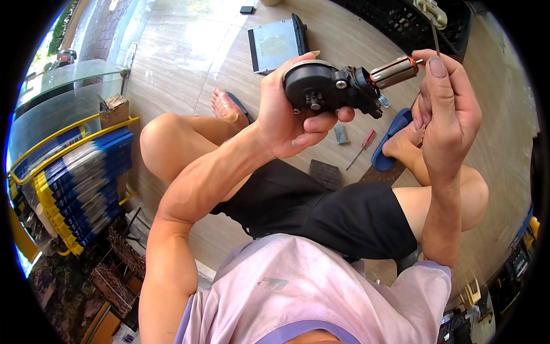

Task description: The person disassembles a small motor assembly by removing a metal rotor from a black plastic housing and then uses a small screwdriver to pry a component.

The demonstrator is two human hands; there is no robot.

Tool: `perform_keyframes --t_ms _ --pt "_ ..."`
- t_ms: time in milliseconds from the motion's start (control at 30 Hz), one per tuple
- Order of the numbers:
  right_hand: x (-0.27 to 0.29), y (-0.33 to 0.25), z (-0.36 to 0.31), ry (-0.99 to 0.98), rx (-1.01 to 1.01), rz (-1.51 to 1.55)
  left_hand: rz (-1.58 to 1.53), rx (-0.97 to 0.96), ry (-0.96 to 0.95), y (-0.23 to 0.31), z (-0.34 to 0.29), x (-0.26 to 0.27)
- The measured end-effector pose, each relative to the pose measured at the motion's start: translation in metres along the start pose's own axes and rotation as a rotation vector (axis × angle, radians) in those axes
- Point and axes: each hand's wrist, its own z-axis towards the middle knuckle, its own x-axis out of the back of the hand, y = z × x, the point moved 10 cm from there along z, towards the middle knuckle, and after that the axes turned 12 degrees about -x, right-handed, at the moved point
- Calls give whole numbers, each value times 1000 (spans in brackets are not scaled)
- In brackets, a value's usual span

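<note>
My left hand (286,117) is wrapped round a black gear motor housing (312,89), held up in front of me with its rounded end in the palm. From the housing's right side sticks out a motor armature (395,73), with a bare metal core, copper windings and a thin shaft. Close to the shaft's tip is my right hand (450,112), its thumb and forefinger pinched on a thin metal rod (436,41) that points upward. Whether those fingers also touch the shaft, I cannot tell.
On the tiled floor lie a silver-and-black box-shaped device (278,47), a red-handled screwdriver (361,148), a small grey block (341,134) and a dark flat block (325,173). A black crate (384,20) stands far right. At left is a yellow rack (86,137) of blue-and-yellow packages.
</note>
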Motion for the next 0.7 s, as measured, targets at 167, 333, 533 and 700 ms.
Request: perform_keyframes --t_ms 167,333,533,700 --pt "-13 -2 -2 -96 19 -26 59 18 60 -2 -1 4" --pt "-24 -1 -4 -130 25 -196 227 1 106 5 0 10" --pt "-13 39 2 -137 -331 -38 449 -71 104 19 2 8" --pt "-14 64 1 -181 -462 272 497 -181 62 26 2 -2"
